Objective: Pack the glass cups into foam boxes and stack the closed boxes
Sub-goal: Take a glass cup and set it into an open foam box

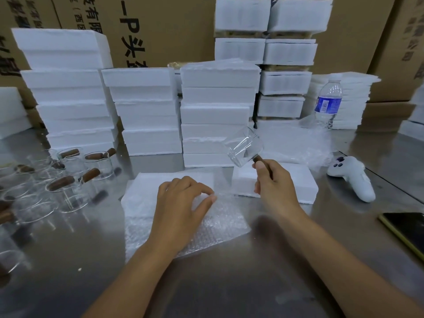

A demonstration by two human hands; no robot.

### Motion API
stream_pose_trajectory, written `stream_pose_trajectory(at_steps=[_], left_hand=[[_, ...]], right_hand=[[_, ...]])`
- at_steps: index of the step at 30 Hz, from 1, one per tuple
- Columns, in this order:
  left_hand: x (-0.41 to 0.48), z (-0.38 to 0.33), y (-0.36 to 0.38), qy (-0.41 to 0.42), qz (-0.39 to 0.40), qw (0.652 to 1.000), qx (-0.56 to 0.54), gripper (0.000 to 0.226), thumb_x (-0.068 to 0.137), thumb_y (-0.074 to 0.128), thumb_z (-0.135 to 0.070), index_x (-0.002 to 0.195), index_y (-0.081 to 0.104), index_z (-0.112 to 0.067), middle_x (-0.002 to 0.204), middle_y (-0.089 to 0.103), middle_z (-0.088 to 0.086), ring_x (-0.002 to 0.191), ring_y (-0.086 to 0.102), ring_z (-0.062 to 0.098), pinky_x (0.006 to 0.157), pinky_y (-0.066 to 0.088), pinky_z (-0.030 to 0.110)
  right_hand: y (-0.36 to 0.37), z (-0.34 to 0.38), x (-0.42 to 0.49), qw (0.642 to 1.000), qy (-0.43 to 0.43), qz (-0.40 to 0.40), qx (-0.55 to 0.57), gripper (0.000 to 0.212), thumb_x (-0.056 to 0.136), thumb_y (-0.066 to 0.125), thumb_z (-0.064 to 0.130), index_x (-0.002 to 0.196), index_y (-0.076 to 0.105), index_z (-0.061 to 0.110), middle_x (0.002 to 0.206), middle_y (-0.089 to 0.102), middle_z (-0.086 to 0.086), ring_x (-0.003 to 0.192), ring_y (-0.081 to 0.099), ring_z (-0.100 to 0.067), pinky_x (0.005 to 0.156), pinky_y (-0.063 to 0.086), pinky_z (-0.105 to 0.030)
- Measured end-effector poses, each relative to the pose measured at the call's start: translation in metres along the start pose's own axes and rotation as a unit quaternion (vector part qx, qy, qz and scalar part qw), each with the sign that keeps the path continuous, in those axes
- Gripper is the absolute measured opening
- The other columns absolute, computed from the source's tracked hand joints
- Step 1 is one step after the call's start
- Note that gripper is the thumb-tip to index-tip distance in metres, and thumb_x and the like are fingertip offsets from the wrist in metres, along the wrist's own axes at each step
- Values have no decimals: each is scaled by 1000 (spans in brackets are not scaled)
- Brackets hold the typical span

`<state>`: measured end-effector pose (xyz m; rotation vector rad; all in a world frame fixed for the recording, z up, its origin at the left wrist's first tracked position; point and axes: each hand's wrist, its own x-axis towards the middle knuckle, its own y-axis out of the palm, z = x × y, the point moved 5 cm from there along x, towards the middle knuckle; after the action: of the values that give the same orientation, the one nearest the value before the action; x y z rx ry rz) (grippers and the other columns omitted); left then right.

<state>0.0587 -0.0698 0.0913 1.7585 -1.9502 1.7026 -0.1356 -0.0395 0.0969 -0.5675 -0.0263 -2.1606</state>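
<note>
My right hand (273, 182) grips the brown wooden handle of a clear glass cup (244, 146) and holds it tilted in the air above a foam box (298, 180). My left hand (183, 198) rests on a sheet of bubble wrap (220, 223), thumb and forefinger pinching it. The sheet lies over a white foam piece (146, 191) on the metal table. Several more glass cups with wooden handles (64, 180) stand at the left.
Stacks of closed foam boxes (218, 111) fill the back of the table in front of cardboard cartons. A water bottle (328, 104), more bubble wrap (298, 141), a white controller (353, 177) and a dark phone (408, 230) sit on the right.
</note>
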Motion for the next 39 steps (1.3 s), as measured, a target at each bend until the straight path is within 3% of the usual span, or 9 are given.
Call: stream_pose_trajectory(at_steps=[5,8,10,16,18,22,29,35,39], left_hand=[[-2,5,-13,-46,-56,993,-88,7,87,67,-23,81,70,-27,85,64,-15,86,58,9,92,41,42],[-3,8,-19,-82,-84,986,-121,10,89,64,-22,81,69,-26,84,62,-20,88,59,5,94,42,45],[-3,10,-23,-106,-107,978,-142,13,89,64,-22,80,66,-31,84,60,-25,89,57,-2,94,43,39],[-4,19,-31,-173,-161,953,-192,19,91,61,-17,81,60,-34,88,59,-21,88,51,-17,75,32,-4],[-5,21,-34,-184,-177,945,-204,21,91,59,-16,81,59,-34,90,59,-18,87,50,-18,75,31,-5],[-6,24,-39,-196,-196,931,-237,18,93,56,-18,84,58,-33,96,61,-11,88,51,-15,76,32,-4],[-6,11,-46,-145,-190,934,-266,16,92,57,-19,85,60,-33,98,61,-12,92,52,-13,80,33,-2],[-6,3,-44,-100,-175,950,-237,18,92,57,-19,87,57,-36,99,59,-14,96,51,-11,84,33,0],[-5,2,-42,-96,-163,953,-239,17,93,55,-22,88,55,-38,100,56,-16,97,50,-12,84,31,-1]], right_hand=[[6,7,-6,999,-18,45,21,23,99,41,22,82,55,28,54,49,4,45,45,2,46,35,-8],[11,7,-9,996,-31,79,24,23,99,41,22,84,56,29,49,49,10,47,46,0,50,36,-9],[13,5,-10,995,-28,96,23,22,100,41,24,85,57,29,47,50,13,49,46,-2,53,38,-13],[15,-1,-8,989,-11,147,5,23,99,42,28,84,59,28,49,52,12,51,48,-6,63,41,-26],[17,-2,-8,986,-17,167,-16,23,98,43,28,83,59,28,49,51,11,52,48,-7,62,40,-27],[18,-2,-9,983,-40,160,-79,22,96,45,26,78,57,29,51,49,15,50,45,-1,52,37,-11],[15,9,-12,972,-105,124,-172,17,97,47,27,86,56,18,71,56,9,62,47,-1,57,35,-12],[17,14,-14,993,-35,108,-39,20,97,46,28,87,61,21,56,48,9,50,43,-2,49,35,-9],[25,14,-17,984,1,179,-24,22,97,46,26,81,60,26,49,51,12,51,49,-1,60,42,-19]])
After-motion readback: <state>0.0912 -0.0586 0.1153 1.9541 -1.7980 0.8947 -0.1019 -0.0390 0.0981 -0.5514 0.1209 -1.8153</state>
